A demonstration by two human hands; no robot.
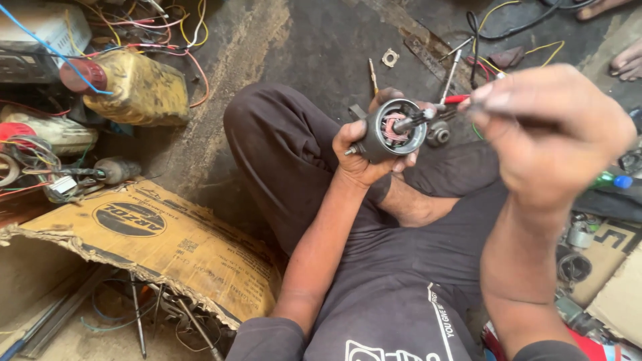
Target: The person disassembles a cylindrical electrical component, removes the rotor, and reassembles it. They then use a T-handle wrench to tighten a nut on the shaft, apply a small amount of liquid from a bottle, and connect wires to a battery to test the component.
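We see a motor housing (pixel 390 131) of dull grey metal w/ glossy copper windings inside. Cardboard sheet (pixel 160 249) is matt brown, torn, rough-edged. Plastic jug (pixel 134 87) looks yellowish, grimy, semi-gloss, red cap. Floor (pixel 314 47) is rough, oil-dark concrete. Trousers (pixel 281 154) are matt dark cloth.

A dark, grimy floor (pixel 321 40) carries everything; at lower left lies a torn sheet of cardboard (pixel 167 247); at upper left a yellow plastic jug (pixel 134 87) rests on its side among tangled wires (pixel 180 33); near top centre lie a small washer (pixel 390 57) and a screwdriver (pixel 372 73).
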